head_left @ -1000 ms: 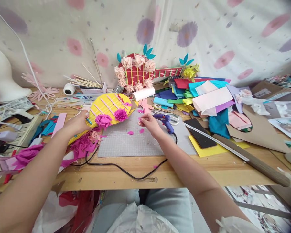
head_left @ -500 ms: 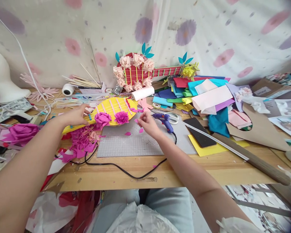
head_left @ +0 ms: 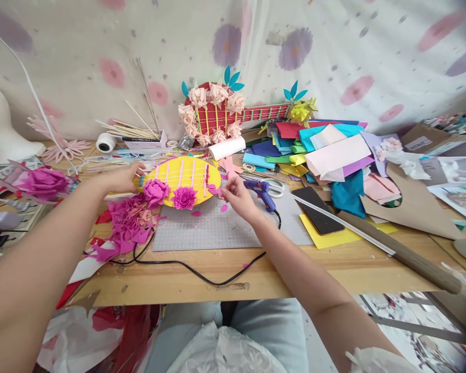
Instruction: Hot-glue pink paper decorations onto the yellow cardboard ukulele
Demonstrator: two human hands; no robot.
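A yellow paper guitar (head_left: 169,170) with pink strings lies partly over the grey cutting mat (head_left: 202,238). A magenta rose (head_left: 156,191) and a frilled magenta flower (head_left: 185,198) are on its lower edge. My left hand (head_left: 124,178) is closed around the guitar's neck. Another magenta rose (head_left: 45,183) sits beyond that hand, toward the neck's far end. At the guitar's right rim, my right hand (head_left: 238,196) pinches a small magenta petal, mostly hidden by the fingertips. Loose petals (head_left: 224,208) lie on the mat below. A purple glue gun (head_left: 262,192) rests just right of this hand.
Magenta paper scraps (head_left: 128,223) are heaped left of the mat. A black cable (head_left: 194,272) loops along the front. Scissors (head_left: 275,187), a phone (head_left: 318,210) and a long-handled tool (head_left: 419,269) lie right. Behind stand a red flowered guitar (head_left: 213,116) and piled coloured paper (head_left: 337,153).
The guitar has turned so its face shows more fully, and its neck-end rose has risen. My left hand turned with it. My right hand stays near the rim, now closer against it.
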